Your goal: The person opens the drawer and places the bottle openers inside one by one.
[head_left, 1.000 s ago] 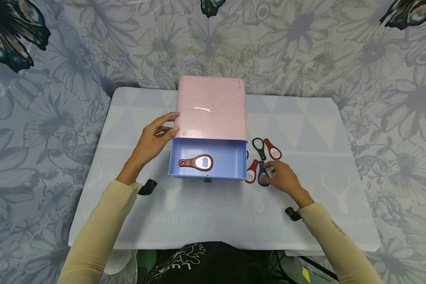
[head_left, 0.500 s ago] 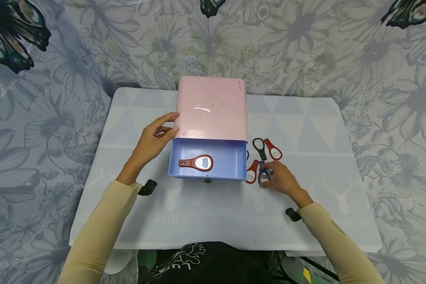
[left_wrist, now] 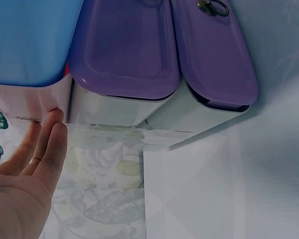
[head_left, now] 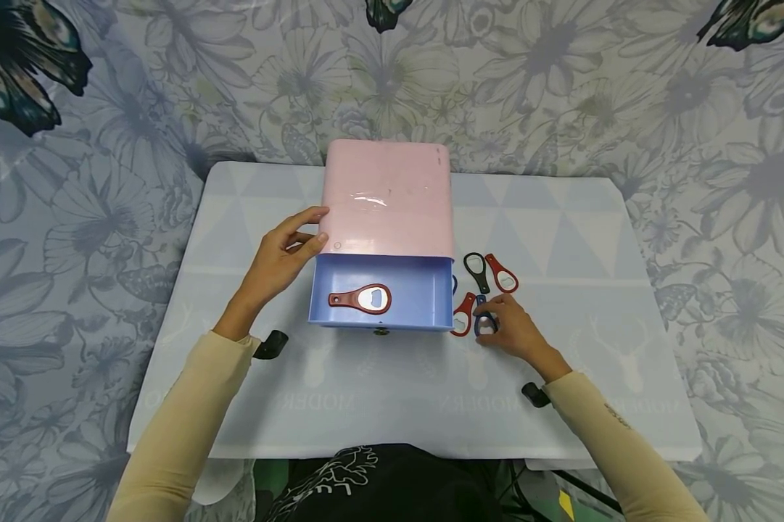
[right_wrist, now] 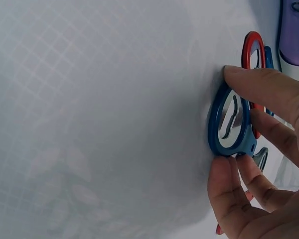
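A pink cabinet [head_left: 388,196] stands on the table, its top blue drawer [head_left: 424,293] pulled out. In that drawer lies a red bottle opener [head_left: 342,299] with a pale metal inset. My left hand [head_left: 281,257] rests its fingertips against the cabinet's left side, fingers fairly straight in the left wrist view. My right hand [head_left: 516,326] pinches a blue bottle opener [right_wrist: 213,122] by its rim, thumb on one edge and fingers on the other. Whether this opener is off the table, I cannot tell.
Beside the drawer lie another red opener [head_left: 468,304], a black opener [head_left: 483,283] and a further red opener [head_left: 494,265]. A blue one [head_left: 455,284] is mostly hidden by the drawer. Two purple drawer fronts [left_wrist: 124,50] sit below the blue drawer, pushed in.
My right thumb and fingers have shifted on the blue opener and now pinch its rim, uncovering more of its ring. The left hand and drawer have stayed put.
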The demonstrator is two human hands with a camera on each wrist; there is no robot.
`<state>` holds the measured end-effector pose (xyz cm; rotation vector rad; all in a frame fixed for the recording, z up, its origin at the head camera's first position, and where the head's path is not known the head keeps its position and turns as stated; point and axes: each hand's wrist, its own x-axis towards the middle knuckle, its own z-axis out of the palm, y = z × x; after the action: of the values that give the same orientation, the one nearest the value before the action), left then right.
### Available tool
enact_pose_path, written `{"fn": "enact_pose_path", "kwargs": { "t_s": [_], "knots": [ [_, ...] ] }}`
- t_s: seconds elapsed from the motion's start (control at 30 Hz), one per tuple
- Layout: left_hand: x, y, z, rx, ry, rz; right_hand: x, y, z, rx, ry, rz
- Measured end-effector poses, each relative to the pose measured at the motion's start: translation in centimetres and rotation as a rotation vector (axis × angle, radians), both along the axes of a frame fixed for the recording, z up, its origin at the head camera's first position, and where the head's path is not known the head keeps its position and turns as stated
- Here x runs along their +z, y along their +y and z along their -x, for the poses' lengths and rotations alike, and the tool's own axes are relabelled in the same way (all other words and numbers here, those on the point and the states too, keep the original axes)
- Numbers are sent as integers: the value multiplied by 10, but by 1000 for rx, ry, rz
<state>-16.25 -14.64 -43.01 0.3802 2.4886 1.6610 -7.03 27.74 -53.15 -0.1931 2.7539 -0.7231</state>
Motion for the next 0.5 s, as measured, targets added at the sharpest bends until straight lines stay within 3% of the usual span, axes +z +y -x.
{"fn": "enact_pose_path", "kwargs": {
  "t_s": [0.27, 0.5],
  "knots": [
    [1, 1, 0, 1, 0, 5, 1, 3, -1, -25, 14, 5],
    [2, 0, -1, 2, 0, 16, 3, 6, 1, -81, -31, 15]
  ]
}}
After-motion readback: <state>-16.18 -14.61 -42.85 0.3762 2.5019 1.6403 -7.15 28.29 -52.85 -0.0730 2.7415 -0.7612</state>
